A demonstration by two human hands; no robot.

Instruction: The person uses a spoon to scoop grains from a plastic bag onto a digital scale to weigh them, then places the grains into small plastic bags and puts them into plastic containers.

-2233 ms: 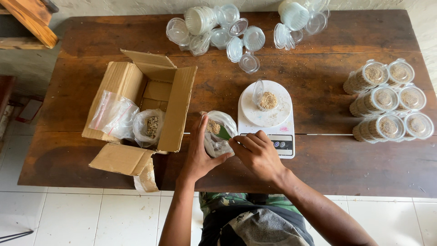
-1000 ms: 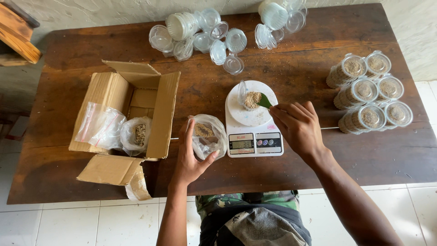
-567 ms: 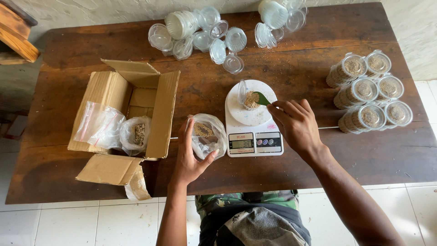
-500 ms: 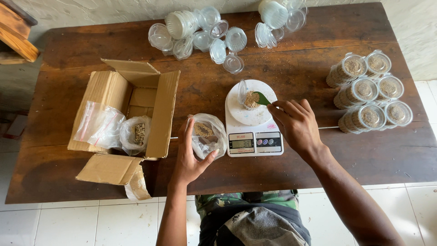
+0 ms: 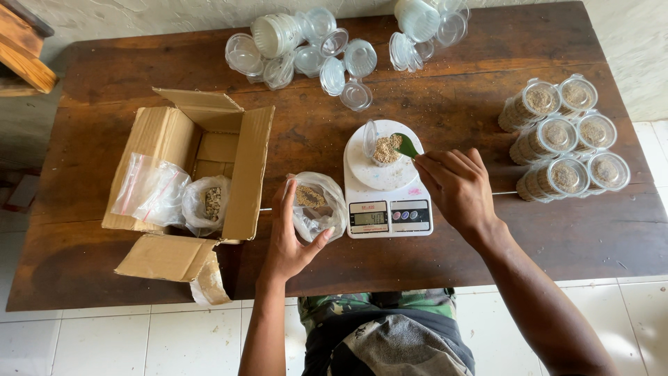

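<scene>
While the right hand [image 5: 456,188] pinched a light green scoop [image 5: 405,145] over the small grain cup [image 5: 383,146] on the scale [image 5: 386,184], the left hand [image 5: 289,233], at nine o'clock, cradled a soft, slippery grain bag [image 5: 316,205], best gripped at its neck.

Bare tabletop [image 5: 557,240] right of scale [image 5: 387,188]

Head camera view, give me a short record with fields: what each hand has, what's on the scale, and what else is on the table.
left hand: holds clear plastic bag of grain
right hand: grip on green spoon, its tip at the cup
scale: white, small clear cup of grain on it
filled cups: stacked on their sides, table's right
empty cups: scattered along far edge
cardboard box: open, left, bags inside
table: dark wood
</scene>
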